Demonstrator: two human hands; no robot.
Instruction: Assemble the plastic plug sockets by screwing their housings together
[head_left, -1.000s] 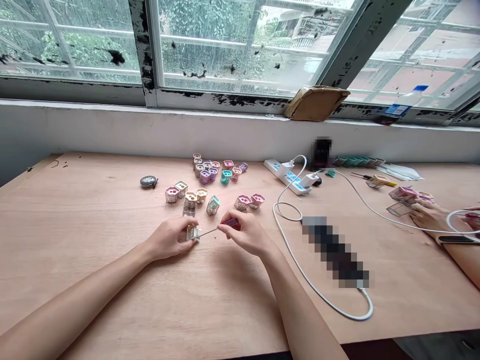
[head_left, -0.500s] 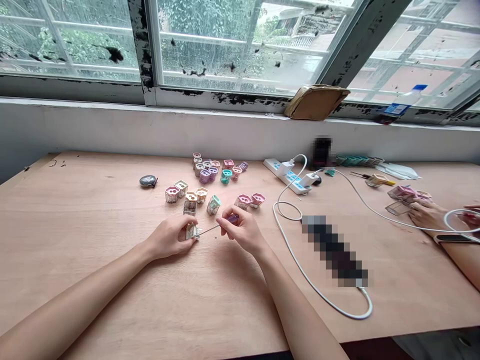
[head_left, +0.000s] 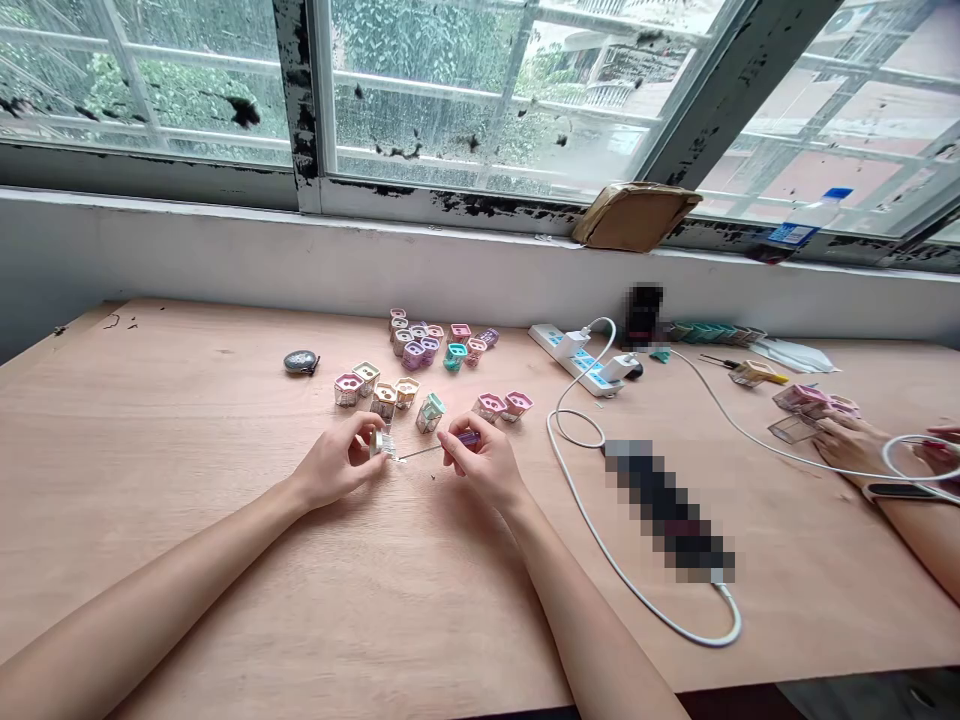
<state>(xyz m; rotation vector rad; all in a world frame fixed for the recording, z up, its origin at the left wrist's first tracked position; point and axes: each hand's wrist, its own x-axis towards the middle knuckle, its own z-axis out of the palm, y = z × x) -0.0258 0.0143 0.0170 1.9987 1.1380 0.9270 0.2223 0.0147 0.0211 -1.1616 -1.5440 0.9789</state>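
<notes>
Spanning the far side at 12 o'clock, a rain-streaked window [head_left: 480,100] is seen above a plywood worktable [head_left: 187,540]. A white power strip [head_left: 574,358] is laid at about 2 o'clock, with a white cable [head_left: 551,430] looped beside it, and a pixelated object [head_left: 667,510], too blurred to identify, lies at about 4 o'clock. A co-worker's hand [head_left: 847,445] is kept well apart at 3 o'clock. Hexagonal plastic socket housings [head_left: 385,400] are grouped at 12 o'clock, just beyond the hands, with none between them. The left hand [head_left: 334,462] and right hand [head_left: 480,462] are brought close, apparently to steady fine work. A small pale housing [head_left: 381,444] is pinched by the left hand's fingers, its end seemingly presented to the tool. A purple-handled screwdriver [head_left: 469,438] is pinched by the right hand's fingers, its thin shaft pointed at that housing; whether the tip touches it cannot be told.
</notes>
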